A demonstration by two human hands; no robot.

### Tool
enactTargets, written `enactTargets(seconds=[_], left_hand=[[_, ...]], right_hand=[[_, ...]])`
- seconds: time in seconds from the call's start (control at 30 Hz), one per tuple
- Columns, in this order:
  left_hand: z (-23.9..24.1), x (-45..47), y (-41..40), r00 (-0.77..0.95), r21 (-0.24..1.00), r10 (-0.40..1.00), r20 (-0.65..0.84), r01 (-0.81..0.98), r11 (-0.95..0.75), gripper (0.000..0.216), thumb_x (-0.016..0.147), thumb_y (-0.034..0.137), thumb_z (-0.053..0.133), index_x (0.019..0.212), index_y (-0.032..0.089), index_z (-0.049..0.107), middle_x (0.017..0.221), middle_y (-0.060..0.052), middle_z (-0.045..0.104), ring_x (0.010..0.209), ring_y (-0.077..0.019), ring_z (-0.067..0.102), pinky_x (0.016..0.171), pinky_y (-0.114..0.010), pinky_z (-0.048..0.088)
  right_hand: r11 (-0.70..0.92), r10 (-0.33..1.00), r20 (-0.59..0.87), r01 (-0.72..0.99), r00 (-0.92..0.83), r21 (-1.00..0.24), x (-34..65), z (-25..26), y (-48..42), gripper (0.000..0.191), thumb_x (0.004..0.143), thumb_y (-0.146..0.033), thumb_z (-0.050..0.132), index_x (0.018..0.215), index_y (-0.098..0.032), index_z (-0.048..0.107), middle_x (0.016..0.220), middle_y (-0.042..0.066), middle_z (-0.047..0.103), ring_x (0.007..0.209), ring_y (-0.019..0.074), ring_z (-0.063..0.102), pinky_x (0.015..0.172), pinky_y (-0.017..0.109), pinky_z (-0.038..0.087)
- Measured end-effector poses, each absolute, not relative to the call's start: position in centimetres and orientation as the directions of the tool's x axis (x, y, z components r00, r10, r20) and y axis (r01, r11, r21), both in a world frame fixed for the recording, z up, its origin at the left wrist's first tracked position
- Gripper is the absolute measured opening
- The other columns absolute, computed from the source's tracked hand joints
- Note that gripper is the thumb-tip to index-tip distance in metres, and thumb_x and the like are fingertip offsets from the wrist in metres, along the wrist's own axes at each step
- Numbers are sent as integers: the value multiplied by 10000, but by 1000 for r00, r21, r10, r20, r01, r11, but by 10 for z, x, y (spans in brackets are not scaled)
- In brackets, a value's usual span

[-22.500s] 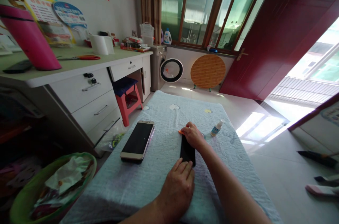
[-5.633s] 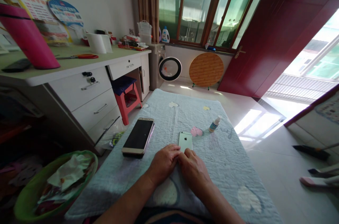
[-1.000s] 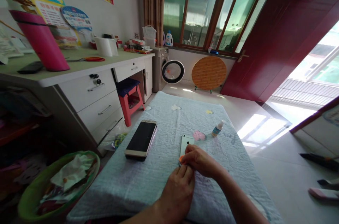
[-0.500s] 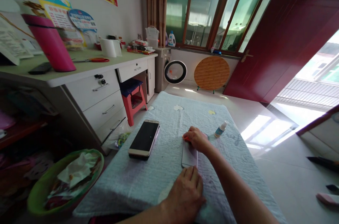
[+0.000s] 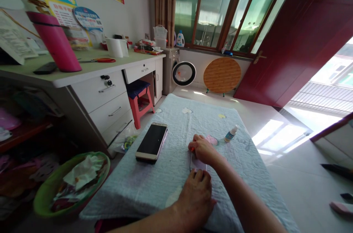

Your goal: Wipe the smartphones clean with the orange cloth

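Note:
A small silver phone (image 5: 197, 163) lies back-up on the light blue quilted cloth (image 5: 176, 130) over the table. My right hand (image 5: 202, 149) is closed on a small orange thing (image 5: 190, 149) and presses it on the phone's far end. My left hand (image 5: 195, 196) rests flat at the phone's near end, fingers together and touching it. A larger gold-edged phone (image 5: 152, 146) lies screen-up to the left. A small spray bottle (image 5: 230, 133) and a pink patch (image 5: 211, 139) lie just beyond my right hand.
A desk with drawers (image 5: 102, 89) runs along the left, bearing a pink tube (image 5: 56, 42) and orange scissors (image 5: 102, 60). A red stool (image 5: 140, 97) stands under it. A green basket of scraps (image 5: 71, 185) sits at lower left. Far off are a washing machine (image 5: 179, 73) and a round wooden board (image 5: 222, 75).
My right hand has slid back toward me along the small phone, covering more of it. My left hand has stayed at the near end. The view shifted slightly.

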State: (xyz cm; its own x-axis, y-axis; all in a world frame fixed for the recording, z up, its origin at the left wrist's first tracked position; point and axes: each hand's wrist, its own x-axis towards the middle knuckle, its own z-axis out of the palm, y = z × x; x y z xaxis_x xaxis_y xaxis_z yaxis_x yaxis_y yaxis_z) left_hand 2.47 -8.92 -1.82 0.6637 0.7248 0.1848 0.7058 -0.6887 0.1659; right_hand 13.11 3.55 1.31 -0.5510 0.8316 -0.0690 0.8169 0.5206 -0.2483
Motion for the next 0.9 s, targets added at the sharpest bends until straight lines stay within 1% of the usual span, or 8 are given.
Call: enactTargets(seconds=[0.1, 0.2, 0.37, 0.5, 0.6, 0.7, 0.8, 0.9], left_hand=[[-16, 27, -90, 644, 197, 746, 169, 719, -666, 561, 899, 485, 578, 1239, 39, 588, 1228, -190, 574, 1108, -329, 511, 1023, -475, 385], [-12, 27, -90, 637, 262, 754, 160, 709, -655, 532, 901, 462, 580, 1241, 53, 588, 1201, -181, 595, 1139, -331, 511, 1025, -470, 393], [-14, 27, -90, 631, 319, 762, 147, 699, -640, 582, 895, 427, 590, 1311, 26, 517, 1292, -212, 548, 1219, -353, 472, 1043, -488, 387], [-16, 27, -92, 637, 332, 759, 138, 692, -641, 576, 901, 396, 583, 1339, 35, 483, 1329, -217, 524, 1252, -352, 456, 1060, -489, 372], [-14, 26, -92, 629, 325, 768, 121, 706, -630, 563, 899, 414, 586, 1317, 46, 506, 1324, -222, 529, 1252, -369, 451, 1069, -524, 348], [-10, 24, -91, 632, 300, 767, 109, 715, -632, 589, 904, 448, 575, 1302, 16, 519, 1306, -235, 536, 1227, -381, 461, 1080, -552, 323], [-9, 22, -91, 636, 280, 763, 117, 716, -640, 595, 914, 452, 565, 1305, 7, 516, 1290, -223, 550, 1174, -352, 494, 1069, -538, 345], [-9, 22, -92, 636, 266, 758, 142, 713, -648, 554, 902, 449, 590, 1287, 54, 543, 1286, -192, 556, 1154, -331, 497, 1058, -535, 359]], right_hand=[[536, 808, -95, 793, -581, -288, 129, 18, 23, 192, 827, -99, 560, 812, -199, 723, 913, 58, 557, 870, 168, 457, 729, 252, 336], [551, 768, -143, 758, -624, -348, 129, 22, 13, 180, 793, -89, 587, 813, -197, 730, 916, 52, 564, 868, 163, 471, 737, 241, 355], [624, 643, -182, 647, -744, -438, 130, 24, 7, 186, 725, -70, 621, 794, -193, 742, 889, 36, 583, 839, 155, 488, 746, 236, 379], [663, 578, -203, 600, -790, -447, 129, 24, 7, 225, 724, -37, 597, 770, -189, 756, 834, 27, 592, 797, 144, 497, 807, 258, 385], [668, 601, -190, 619, -776, -413, 129, 23, 11, 198, 730, -67, 630, 802, -197, 761, 844, 36, 595, 818, 154, 499, 823, 272, 380], [633, 671, -171, 677, -722, -376, 129, 22, 20, 178, 747, -91, 644, 812, -206, 763, 897, 53, 593, 851, 162, 496, 777, 258, 378], [574, 750, -150, 747, -644, -336, 129, 20, 32, 203, 758, -75, 625, 813, -212, 764, 938, 60, 589, 868, 163, 491, 746, 246, 368], [546, 790, -121, 779, -601, -307, 129, 18, 45, 202, 769, -81, 616, 811, -213, 763, 939, 57, 584, 887, 169, 484, 746, 247, 359]])
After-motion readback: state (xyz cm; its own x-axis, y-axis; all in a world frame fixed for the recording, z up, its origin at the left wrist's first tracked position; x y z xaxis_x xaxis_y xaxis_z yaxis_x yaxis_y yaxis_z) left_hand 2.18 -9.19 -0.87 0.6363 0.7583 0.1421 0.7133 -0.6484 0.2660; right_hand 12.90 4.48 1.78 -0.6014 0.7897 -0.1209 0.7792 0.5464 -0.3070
